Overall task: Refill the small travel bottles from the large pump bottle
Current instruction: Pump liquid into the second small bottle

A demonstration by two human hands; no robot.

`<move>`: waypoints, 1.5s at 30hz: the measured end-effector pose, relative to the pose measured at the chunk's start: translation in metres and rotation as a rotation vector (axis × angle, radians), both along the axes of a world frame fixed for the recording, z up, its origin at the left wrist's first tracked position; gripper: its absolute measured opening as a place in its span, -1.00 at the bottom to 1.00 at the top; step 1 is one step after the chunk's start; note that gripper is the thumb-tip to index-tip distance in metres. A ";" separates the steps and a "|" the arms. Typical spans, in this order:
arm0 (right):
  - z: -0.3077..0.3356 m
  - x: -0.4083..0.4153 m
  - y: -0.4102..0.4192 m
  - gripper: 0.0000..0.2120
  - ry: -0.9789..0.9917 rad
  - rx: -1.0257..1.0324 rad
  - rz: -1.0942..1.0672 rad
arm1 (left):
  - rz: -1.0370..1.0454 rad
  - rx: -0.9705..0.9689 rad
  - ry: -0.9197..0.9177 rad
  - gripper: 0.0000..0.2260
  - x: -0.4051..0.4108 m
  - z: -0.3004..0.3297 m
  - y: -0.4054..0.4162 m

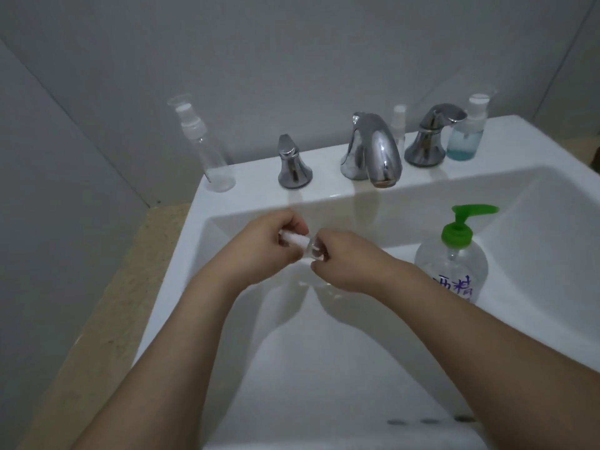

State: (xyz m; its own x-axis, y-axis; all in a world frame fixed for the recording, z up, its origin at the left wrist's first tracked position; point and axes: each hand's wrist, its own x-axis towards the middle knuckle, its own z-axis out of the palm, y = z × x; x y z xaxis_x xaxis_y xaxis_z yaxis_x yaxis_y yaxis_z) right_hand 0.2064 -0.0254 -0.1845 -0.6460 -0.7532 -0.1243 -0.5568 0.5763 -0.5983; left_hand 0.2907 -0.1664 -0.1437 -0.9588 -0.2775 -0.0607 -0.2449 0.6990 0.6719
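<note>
We pinch the light, slippery small travel bottle (303, 244) over the basin: left hand (276, 243) on its cap, right hand (337, 259) on its body, the large pump bottle (453, 264) at three o'clock.

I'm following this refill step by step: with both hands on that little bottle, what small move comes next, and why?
Probably twist the white top off: the left hand grips the top and the right hand the clear body of the small bottle, over the sink.

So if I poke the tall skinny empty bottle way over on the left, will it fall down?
Probably, yes. The tall clear bottle looks empty, so it is likely very light. It is narrow with a pump and cap on top, so a poke up high could tip it. It stands near the corner of the sink ledge, so it might roll off once down.
</note>
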 end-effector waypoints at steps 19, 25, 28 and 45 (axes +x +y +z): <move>0.000 0.000 -0.009 -0.86 0.088 -0.023 0.088 | 0.118 -0.006 -0.037 -0.71 -0.005 -0.001 -0.004; 0.000 -0.005 -0.006 -0.88 0.086 0.022 0.017 | 0.027 -0.007 -0.033 -0.86 -0.003 -0.003 -0.003; -0.003 -0.004 -0.006 -0.90 0.084 0.094 0.029 | 0.010 0.052 -0.114 -0.84 -0.003 -0.004 -0.005; 0.003 -0.004 -0.007 -0.90 0.099 0.115 0.031 | -0.023 0.098 0.035 -0.79 -0.003 -0.007 -0.008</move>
